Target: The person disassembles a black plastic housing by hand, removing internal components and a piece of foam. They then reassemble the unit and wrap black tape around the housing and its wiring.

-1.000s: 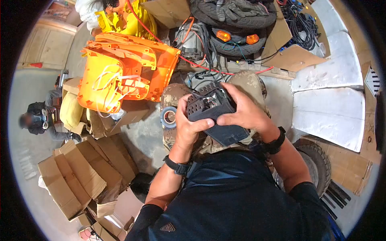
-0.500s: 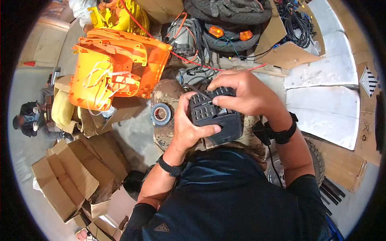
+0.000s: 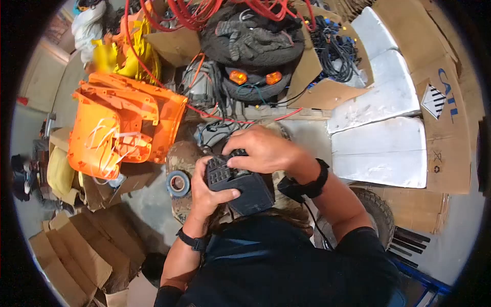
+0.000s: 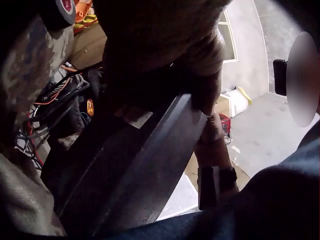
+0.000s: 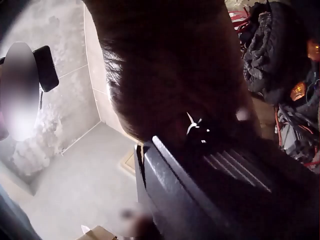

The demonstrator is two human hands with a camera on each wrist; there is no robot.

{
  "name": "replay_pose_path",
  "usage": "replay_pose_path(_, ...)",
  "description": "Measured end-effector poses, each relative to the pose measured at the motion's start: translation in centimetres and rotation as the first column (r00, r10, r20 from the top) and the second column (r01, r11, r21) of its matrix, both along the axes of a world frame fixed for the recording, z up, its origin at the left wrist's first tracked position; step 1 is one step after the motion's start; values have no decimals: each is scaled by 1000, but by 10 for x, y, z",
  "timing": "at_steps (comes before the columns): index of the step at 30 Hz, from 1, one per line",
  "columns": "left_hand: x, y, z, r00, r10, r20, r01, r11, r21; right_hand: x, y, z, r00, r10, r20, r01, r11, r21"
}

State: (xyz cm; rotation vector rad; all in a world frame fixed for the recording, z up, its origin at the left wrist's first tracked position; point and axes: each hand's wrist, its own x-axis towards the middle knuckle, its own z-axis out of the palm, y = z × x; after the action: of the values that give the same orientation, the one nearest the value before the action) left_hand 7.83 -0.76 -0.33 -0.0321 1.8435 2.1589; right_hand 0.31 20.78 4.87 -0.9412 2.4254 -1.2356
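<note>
A black plastic box (image 3: 250,195) with a slotted, grid-like end sits over the lap, between both hands. My left hand (image 3: 202,197) grips its left side, the thumb lying across the near face. From the right, my right hand (image 3: 268,153) reaches over the slotted end, and its thumb and bent fingers pinch there. The part between those fingertips is mostly hidden. In the left wrist view the dark box (image 4: 135,170) shows a long ridge and a pale label. Ribs show on the box (image 5: 185,195) in the right wrist view.
A roll of tape (image 3: 178,184) rests on the left thigh. Orange plastic panels (image 3: 128,128) stand left, above flattened cardboard (image 3: 76,250). Ahead are tires with gloves (image 3: 255,41), amber lamps (image 3: 273,78) and a carton of cables (image 3: 337,56). White foam blocks (image 3: 381,151) lie right.
My right hand has gone from the box's right side to its slotted end. The left hand keeps its grip while the box turns. The head view has shifted, moving the scene left and down.
</note>
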Motion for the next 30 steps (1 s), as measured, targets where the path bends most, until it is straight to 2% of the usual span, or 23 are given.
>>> replay_pose_path(3, -3, -3, -3, 1000, -5, 7, 5, 1000, -12, -8, -2, -4, 998, 52, 38, -52, 999, -4)
replay_pose_path(11, -8, -2, -4, 1000, 3, 18, -3, 999, -36, -10, -7, -12, 1000, 24, -15, -23, 998, 59)
replay_pose_path(15, -9, 0, -2, 998, 17, 53, -20, 999, 40, -10, -7, -11, 999, -20, 43, 18, 999, 48)
replay_pose_path(16, -10, -2, -4, 999, 11, 33, -11, 1000, 7, -10, -5, -13, 998, -23, 54, 22, 1000, 16)
replay_pose_path(19, -11, 0, -2, 999, 8, 40, -10, 999, 47, -6, 1, -26, 981, -93, 167, 119, 981, -154)
replay_pose_path(20, -12, 0, 3, 999, -6, 51, 4, 999, 44, -5, 4, -26, 983, -116, 145, 138, 979, -149)
replay_pose_path(23, -14, 1, 4, 995, -21, 96, 14, 997, 70, 2, 26, -18, 894, -227, 385, 322, 925, -202)
replay_pose_path(24, -14, 1, 3, 996, -18, 86, 13, 998, 58, 0, 36, -33, 923, -272, 272, 323, 932, -167)
replay_pose_path(27, -19, 4, 1, 994, -15, 111, 4, 995, 97, -4, 69, -63, 868, -359, 342, 466, 827, -316)
replay_pose_path(30, -22, 5, -4, 994, -24, 110, 12, 994, 107, -11, 105, -82, 815, -474, 334, 568, 766, -300)
